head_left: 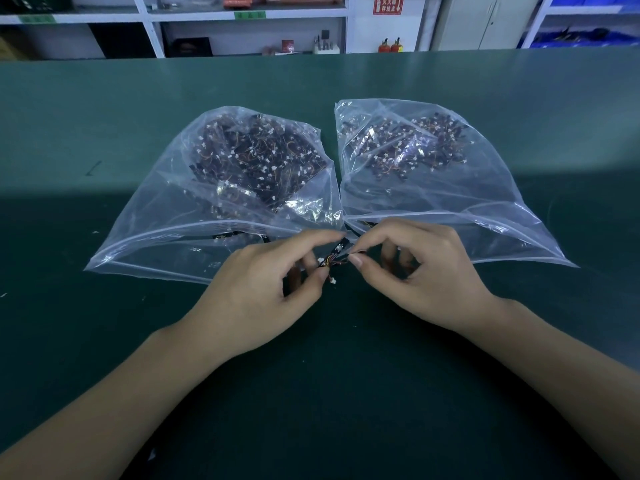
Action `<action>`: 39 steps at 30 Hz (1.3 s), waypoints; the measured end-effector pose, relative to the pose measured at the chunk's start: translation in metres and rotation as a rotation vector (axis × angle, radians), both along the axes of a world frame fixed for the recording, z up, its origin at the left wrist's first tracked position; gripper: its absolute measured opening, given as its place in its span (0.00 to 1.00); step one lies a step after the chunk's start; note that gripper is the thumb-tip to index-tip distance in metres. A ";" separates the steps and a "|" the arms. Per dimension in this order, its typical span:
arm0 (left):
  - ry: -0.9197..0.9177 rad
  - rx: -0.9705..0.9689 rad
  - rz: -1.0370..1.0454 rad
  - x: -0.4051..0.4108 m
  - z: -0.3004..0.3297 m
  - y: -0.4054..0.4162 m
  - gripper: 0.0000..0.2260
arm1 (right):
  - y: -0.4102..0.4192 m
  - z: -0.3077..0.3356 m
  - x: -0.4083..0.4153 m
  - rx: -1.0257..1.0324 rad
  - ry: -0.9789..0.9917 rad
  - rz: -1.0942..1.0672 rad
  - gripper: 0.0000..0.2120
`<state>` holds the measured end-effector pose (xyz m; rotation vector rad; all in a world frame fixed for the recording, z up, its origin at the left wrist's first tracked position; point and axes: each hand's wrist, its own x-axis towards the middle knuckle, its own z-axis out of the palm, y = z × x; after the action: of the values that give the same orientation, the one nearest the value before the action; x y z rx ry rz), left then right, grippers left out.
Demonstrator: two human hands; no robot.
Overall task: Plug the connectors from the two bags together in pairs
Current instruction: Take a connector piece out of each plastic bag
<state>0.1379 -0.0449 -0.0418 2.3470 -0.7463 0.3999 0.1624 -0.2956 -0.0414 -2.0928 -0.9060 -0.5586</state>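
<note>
Now we see our left hand (270,289) with its fingers curled, the thumb and forefinger pinching one end of a small connector piece (341,247), a dark little body with thin red and yellow wires (334,263) trailing from it. Our right hand (415,271) meets it from the other side, thumb and forefinger closed on the same small bundle, the other fingers bent under the palm. The two hands nearly touch at the fingertips, and the piece sits between them, just above the green table (104,341). We cannot tell whether each hand holds a separate connector or both hold one pair; the parts are too small and partly hidden by the fingers. A tiny white plug end (333,280) hangs below the left thumb.

Just beyond our left hand lies the left bag (221,188), clear plastic, its open mouth facing us and reaching to the knuckles. Inside it, farther from the hand, is a heap of dark wired connectors with white ends. Just beyond our right hand lies the right bag (433,174), likewise clear and open toward us, with a similar heap at its far end. The two bags touch each other along their inner edges, straight ahead of the fingertips.

Well beyond the bags, past the far edge of the table, stand white shelves (242,26) and two small red fire extinguishers (389,46).
</note>
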 end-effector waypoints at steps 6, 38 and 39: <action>0.126 -0.224 0.007 -0.003 0.004 -0.004 0.16 | 0.001 -0.001 0.002 0.010 0.000 -0.017 0.01; 0.431 -0.451 -0.151 -0.010 0.012 -0.009 0.07 | 0.007 0.003 -0.005 0.126 0.047 0.098 0.04; 0.373 -0.448 -0.120 -0.010 0.011 -0.010 0.07 | 0.007 0.002 -0.006 0.131 0.044 0.081 0.04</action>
<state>0.1277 -0.0549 -0.0311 1.8699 -0.5462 0.0589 0.1569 -0.2887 -0.0389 -1.9354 -0.9004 -0.5136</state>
